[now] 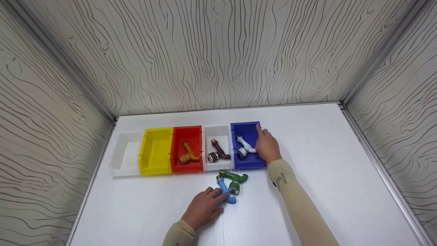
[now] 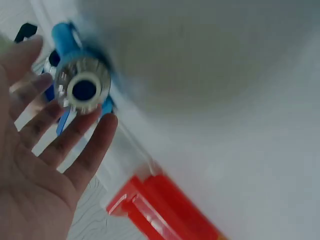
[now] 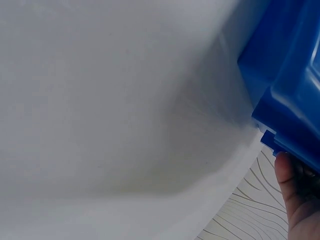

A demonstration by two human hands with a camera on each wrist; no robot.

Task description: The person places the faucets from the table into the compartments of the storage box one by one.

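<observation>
My left hand [image 1: 205, 207] lies over a light blue tap [image 1: 223, 188] on the table, its fingertips at the tap's body. In the left wrist view those fingers are spread and fairly straight, right by the tap's round metal-rimmed knob [image 2: 84, 87]. A green tap [image 1: 235, 177] lies just beyond, against the blue one. My right hand [image 1: 268, 146] grips the right wall of a blue bin [image 1: 249, 165], a finger [image 3: 285, 172] at its rim in the right wrist view. Inside that bin a white tap [image 1: 245, 145] rests close beside the hand.
The blue bin ends a row of bins: a white bin [image 1: 218, 167] with a brown tap [image 1: 219, 150], a red bin [image 1: 187, 131] with an orange-brown tap [image 1: 188, 153], a yellow bin [image 1: 157, 150], and a clear-white bin [image 1: 128, 150]. Wood-patterned walls [image 1: 205, 51] enclose the white table [image 1: 327, 164].
</observation>
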